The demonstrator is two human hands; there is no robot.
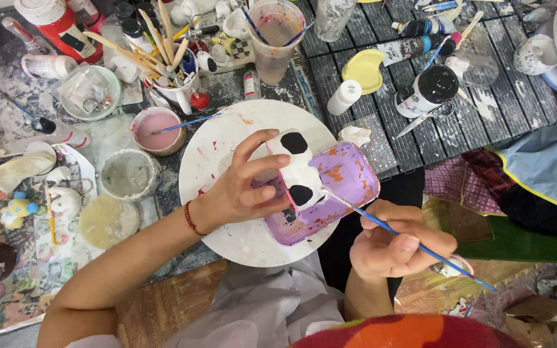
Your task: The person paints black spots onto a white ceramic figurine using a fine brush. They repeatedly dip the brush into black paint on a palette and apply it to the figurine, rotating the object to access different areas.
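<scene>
- White ceramic figurine (298, 173) with black patches, held over a purple-stained paint tray (349, 174) at the middle of a round white turntable (220, 154); black spots laid on at its top and lower end, most of the body bare white, so paintwork judged partly done.
- Left hand (240, 190), at 9 o'clock of the figurine, fingers wrapped closed around its body, thumb under, piece tilted toward the brush.
- Right hand (394, 245), at 4 o'clock, fingers pinched narrow on a blue-handled paintbrush (414, 243), bristle tip meeting the figurine's lower edge near the lower black patch.
- Tray smeared purple with orange flecks; pigment left in it; turntable marked with stray pink and red dabs.
- At 10 o'clock of the turntable, small bowl of pink paint (156, 127) with a second brush resting across the rim; beside it at 8 o'clock a tub of grey water (127, 174).
- At 12 o'clock, clear plastic cup (275, 38) of murky rinse water holding brushes; at 11 o'clock, white mug of wooden sticks (172, 87).
- At 2 o'clock, black-capped paint bottle (428, 90), yellow lid (363, 69) and small white bottle (343, 96) on dark slatted tabletop (517, 103).
- At 9 o'clock far left, small unpainted and pastel figures (17, 211) on a patterned cloth.
- Another person's blue sleeve (543, 167) at 3 o'clock, well apart.
</scene>
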